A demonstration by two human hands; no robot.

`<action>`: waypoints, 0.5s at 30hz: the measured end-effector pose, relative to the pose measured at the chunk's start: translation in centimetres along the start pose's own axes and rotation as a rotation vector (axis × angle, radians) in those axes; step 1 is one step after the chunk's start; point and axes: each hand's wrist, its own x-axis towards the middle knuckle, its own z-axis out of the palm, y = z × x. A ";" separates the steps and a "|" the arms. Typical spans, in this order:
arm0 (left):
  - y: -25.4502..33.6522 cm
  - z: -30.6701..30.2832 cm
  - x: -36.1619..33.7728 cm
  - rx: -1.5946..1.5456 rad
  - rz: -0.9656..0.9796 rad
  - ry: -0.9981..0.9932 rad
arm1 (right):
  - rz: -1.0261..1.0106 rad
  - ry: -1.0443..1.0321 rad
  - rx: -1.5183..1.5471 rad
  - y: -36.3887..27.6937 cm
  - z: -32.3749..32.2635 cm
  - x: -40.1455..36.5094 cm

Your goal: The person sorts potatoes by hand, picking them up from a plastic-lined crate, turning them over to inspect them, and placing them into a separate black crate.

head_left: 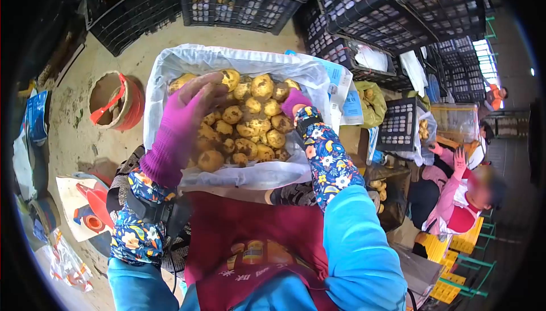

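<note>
Many potatoes (253,105) between gloved hands (190,99) (294,102), in white liner (244,177).

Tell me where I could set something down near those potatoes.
Bare floor shows between the lined box, the red bucket and the black crates, and left of the bucket, up to the blue packaging. It's crowded right of the box, by the carton and green bag, and inside, where the left hand and right hand are among potatoes.

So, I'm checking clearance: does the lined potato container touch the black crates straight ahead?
Apart: the head view shows floor between the lined container and the black crates.
</note>
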 end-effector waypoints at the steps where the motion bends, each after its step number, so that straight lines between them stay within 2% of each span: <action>1: 0.2 -0.1 -0.3 -0.105 0.021 0.010 | 0.047 0.044 -0.061 0.8 0.5 0.2; 3: 0.5 -0.7 -1.1 -0.151 -0.002 0.007 | 0.018 -0.115 -0.216 -0.9 -2.1 -1.2; 4: 0.4 -0.9 -1.3 -0.176 -0.009 0.002 | 0.093 -0.167 -0.245 -1.0 -2.1 -0.7; 7: 0.0 -1.1 -1.7 -0.230 0.010 -0.001 | 0.027 -0.088 -0.349 -1.7 -2.0 -1.3; 10: -0.1 -1.1 -1.8 -0.119 0.039 -0.013 | 0.071 -0.027 -0.427 -1.3 0.6 0.1; 11: 0.0 -1.0 -1.8 -0.126 0.031 -0.006 | 0.064 0.040 -0.435 -1.6 0.4 -0.4; 14: 0.2 -0.8 -1.8 -0.152 0.011 0.010 | 0.109 0.011 -0.471 -2.8 -0.4 -2.0; 15: -0.1 -0.7 -1.6 -0.158 0.015 0.007 | 0.120 0.087 -0.457 -2.1 1.1 -1.7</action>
